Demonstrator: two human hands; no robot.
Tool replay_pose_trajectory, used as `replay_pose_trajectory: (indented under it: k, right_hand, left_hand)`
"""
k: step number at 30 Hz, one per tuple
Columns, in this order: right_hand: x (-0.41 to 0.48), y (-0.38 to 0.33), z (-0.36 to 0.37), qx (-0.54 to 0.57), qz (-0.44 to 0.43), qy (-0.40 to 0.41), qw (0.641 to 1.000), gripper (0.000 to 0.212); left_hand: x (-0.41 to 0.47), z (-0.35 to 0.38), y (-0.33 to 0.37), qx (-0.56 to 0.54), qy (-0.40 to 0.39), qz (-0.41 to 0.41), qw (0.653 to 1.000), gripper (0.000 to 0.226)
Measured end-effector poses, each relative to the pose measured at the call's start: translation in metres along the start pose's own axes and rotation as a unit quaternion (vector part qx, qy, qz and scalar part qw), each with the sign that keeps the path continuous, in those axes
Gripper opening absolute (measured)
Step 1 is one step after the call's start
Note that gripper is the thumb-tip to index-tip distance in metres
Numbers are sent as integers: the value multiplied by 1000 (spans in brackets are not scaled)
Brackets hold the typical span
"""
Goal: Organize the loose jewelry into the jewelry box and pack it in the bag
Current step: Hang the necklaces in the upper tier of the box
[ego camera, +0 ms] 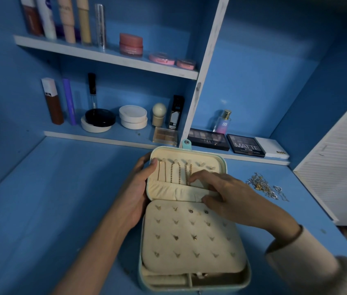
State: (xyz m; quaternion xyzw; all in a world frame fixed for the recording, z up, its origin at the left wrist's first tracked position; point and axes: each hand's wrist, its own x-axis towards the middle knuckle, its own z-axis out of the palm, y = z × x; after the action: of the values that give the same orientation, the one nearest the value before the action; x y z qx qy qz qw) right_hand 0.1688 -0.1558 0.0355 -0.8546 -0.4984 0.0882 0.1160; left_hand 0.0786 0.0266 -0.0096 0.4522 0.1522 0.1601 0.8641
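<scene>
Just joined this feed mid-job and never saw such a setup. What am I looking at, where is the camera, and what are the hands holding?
No machine: a person works bare-handed, and the one picture comes from a head-worn camera looking down. On the blue desk lies an open jewelry box: three necklaces hang in its lid, earrings sit on its cream panel. The left hand grips the lid's left edge. The right hand has its fingers on the third necklace; whether they pinch it is unclear. A loose jewelry pile lies to the right.

MATTE palette (245, 145), NUDES palette (208, 139), SB bottle (222, 122)
</scene>
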Motion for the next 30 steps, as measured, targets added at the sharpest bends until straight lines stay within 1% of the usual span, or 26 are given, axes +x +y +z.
replay_pose_trajectory:
  k: [6,15,21,25,30]
  right_hand:
    - [-1,-4,-3,-22,4,4,1000,46]
    - [-2,-6,-5,-15,12,-8,1000,46]
    - [-1,-7,-5,-12,7,-6,1000,54]
    - [0,-5,-5,-28,-2,-2,1000,51]
    - [0,-5,-4,-18,-4,4,1000,51]
  left_hand:
    - [0,0,0,-3,2,-3,1000,24]
    - [0,1,1,2,5,-7,1000,29]
    - [0,1,1,-1,6,-9,1000,28]
    - [1,1,1,-1,9,-8,1000,26]
    - [1,1,1,-1,11,-9,1000,26]
